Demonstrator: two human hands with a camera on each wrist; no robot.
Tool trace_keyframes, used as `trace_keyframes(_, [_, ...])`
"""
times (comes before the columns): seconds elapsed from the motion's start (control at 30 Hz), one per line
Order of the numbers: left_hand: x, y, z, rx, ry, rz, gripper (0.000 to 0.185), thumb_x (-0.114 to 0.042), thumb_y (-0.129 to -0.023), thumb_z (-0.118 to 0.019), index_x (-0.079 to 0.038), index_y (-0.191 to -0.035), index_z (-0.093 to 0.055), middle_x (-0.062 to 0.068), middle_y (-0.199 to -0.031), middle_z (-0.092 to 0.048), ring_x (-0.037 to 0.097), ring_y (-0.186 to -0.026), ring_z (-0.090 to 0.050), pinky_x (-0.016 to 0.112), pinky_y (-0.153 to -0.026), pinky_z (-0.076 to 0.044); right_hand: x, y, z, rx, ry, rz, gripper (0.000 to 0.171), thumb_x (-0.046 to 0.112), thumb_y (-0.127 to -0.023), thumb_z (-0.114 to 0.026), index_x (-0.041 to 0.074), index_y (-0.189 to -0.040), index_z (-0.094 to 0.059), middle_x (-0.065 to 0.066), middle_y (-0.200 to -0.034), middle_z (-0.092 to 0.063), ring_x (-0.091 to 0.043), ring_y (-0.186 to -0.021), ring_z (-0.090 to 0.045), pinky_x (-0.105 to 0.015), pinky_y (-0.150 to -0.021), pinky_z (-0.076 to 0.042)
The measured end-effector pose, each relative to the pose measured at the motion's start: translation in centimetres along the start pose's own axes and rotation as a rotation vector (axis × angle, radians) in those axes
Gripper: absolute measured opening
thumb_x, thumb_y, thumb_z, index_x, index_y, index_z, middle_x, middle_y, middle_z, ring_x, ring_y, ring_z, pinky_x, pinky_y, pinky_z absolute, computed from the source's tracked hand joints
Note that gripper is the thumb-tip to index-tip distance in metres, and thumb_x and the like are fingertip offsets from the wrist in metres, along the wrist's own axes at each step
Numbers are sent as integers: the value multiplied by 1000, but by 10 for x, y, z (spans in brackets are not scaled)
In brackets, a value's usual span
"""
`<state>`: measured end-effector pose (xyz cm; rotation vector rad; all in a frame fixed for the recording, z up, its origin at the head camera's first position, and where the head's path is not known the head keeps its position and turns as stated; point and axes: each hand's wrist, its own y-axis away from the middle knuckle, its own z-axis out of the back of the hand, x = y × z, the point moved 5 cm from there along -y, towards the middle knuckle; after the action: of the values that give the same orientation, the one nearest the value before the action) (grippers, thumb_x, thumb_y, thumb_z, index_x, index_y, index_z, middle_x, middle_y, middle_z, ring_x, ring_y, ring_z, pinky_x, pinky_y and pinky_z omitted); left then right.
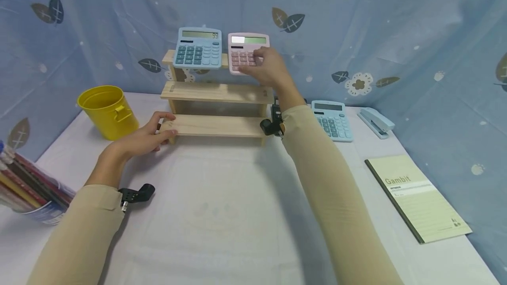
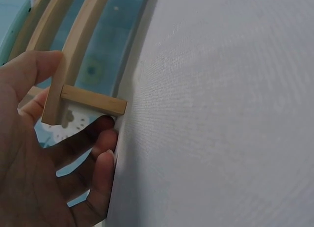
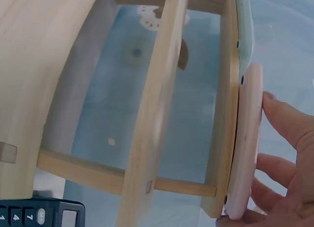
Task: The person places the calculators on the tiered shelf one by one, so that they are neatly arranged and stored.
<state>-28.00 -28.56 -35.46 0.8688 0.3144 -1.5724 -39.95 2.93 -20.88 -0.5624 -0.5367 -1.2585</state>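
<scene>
A three-tier wooden stepped rack [image 1: 222,126] stands against the blue cloth. My left hand [image 1: 144,137] pinches the left end of its lowest board, thumb above and a finger below in the left wrist view; the other fingers bend near the tabletop. A pink calculator [image 1: 241,58] leans upright on the top board, at its right part. My right hand [image 1: 271,69] holds it, thumb on the keypad face and a fingertip round the edge [image 3: 240,207] in the right wrist view. Left of it, a blue calculator [image 1: 198,47] showing 99 stands on the same board.
Behind the right forearm another blue calculator [image 1: 332,120] lies on the table, beside a light-blue stapler [image 1: 376,122]. A notebook [image 1: 417,197] lies at the right edge. On the left are a yellow bucket [image 1: 108,113] and a holder of pencils [image 1: 31,188].
</scene>
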Motion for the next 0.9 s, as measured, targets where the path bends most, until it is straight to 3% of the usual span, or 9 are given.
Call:
trace_keyframes(0.23, [-1, 1, 0, -18, -4, -6, 68, -60, -104, -47, -31, -154, -12, 20, -130, -43, 32, -103, -54, 38, -82, -43, 2, -2, -1, 20, 64, 14, 78, 43, -95, -72, 11, -158, -40, 0, -170, -24, -21, -156, -24, -33, -124, -20])
trace_keyframes(0.63, [-4, 1, -1, -15, -10, -5, 68, -62, -103, -46, -32, -154, -12, 21, -132, -43, 33, -105, -54, 38, -82, -43, 4, -6, -7, 0, 57, 30, 75, 41, -98, -68, 6, -158, -38, -3, -171, -20, -20, -158, -17, -30, -125, -13])
trace_keyframes(0.9, [-3, 2, -2, -12, -4, -3, 68, -61, -103, -46, -32, -154, -12, 21, -129, -44, 33, -103, -54, 39, -82, -43, 4, -6, -10, 2, 97, 105, 68, 39, -100, -66, 7, -155, -42, -4, -170, -24, -22, -157, -20, -31, -125, -13])
